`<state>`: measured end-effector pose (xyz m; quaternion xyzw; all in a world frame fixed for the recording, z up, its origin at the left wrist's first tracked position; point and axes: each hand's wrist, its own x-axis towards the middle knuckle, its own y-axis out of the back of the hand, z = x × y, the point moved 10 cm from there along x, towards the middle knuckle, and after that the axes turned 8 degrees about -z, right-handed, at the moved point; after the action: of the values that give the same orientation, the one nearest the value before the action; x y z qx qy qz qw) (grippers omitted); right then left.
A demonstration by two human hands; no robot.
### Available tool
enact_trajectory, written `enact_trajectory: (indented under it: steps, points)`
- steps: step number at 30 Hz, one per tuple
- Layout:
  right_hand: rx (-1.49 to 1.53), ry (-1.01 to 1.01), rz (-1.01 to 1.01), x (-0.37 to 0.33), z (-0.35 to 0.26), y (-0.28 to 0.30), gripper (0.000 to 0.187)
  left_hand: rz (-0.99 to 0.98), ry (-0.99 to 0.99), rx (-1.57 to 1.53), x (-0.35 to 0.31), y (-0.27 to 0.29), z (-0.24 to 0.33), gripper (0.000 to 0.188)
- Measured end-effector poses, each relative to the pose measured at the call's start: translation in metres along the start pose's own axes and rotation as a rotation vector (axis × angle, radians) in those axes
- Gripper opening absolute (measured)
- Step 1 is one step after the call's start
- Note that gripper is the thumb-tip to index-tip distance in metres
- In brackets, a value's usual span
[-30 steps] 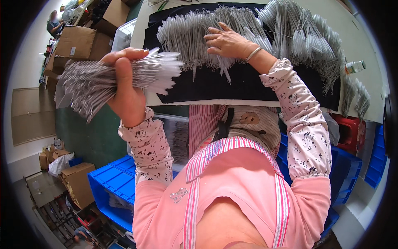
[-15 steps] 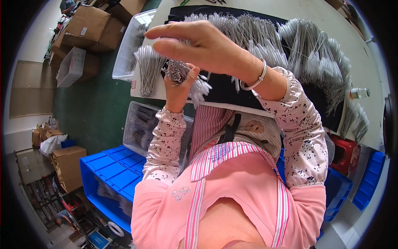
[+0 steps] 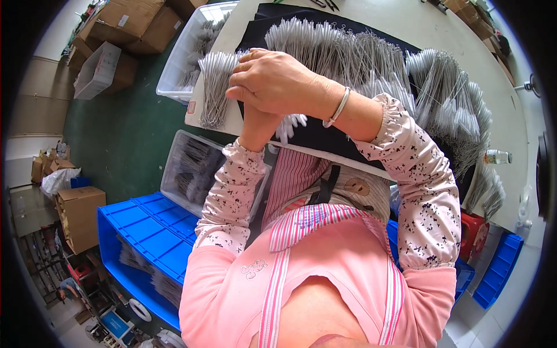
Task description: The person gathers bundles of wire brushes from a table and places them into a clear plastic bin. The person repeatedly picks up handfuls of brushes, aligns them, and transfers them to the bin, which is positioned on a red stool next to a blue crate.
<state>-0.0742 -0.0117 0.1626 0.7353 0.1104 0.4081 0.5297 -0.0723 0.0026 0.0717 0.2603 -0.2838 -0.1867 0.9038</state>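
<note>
My right hand, a bangle at its wrist, lies over my left hand with its fingers bent and close together. Whatever is beneath its palm is hidden. Below it my left hand is raised at the table's near edge, its fingers mostly covered. From the left hand the white bristle ends of a bundle of wire brushes stick out to the right. Just left of the hands, another pile of wire brushes lies at the table's corner. Behind them a long row of the same brushes rests on dark cloth.
More brush heaps cover the table's right part, near a small glass jar. Clear plastic bins with brushes stand left of the table. A blue crate is by my left side, a red stool at right.
My right hand has come down from above, flat and stretched, onto my left hand, and its fingers have bent. The looped wire ends in the left hand are now covered.
</note>
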Motion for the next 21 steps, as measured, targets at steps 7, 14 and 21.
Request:
enact_trajectory:
  steps: [7, 14, 21]
  points:
    - [0.18, 0.187, -0.306, -0.001, -0.02, -0.004, 0.035, -0.061, -0.07, 0.101, 0.006, 0.008, -0.001, 0.048]
    - [0.089, 0.179, -0.296, 0.0, -0.015, -0.006, 0.031, -0.095, -0.08, 0.069, 0.005, 0.007, -0.004, 0.041]
    - [0.089, 0.15, -0.184, -0.027, -0.046, 0.011, 0.043, -0.148, 0.041, -0.414, -0.019, 0.009, -0.006, 0.035]
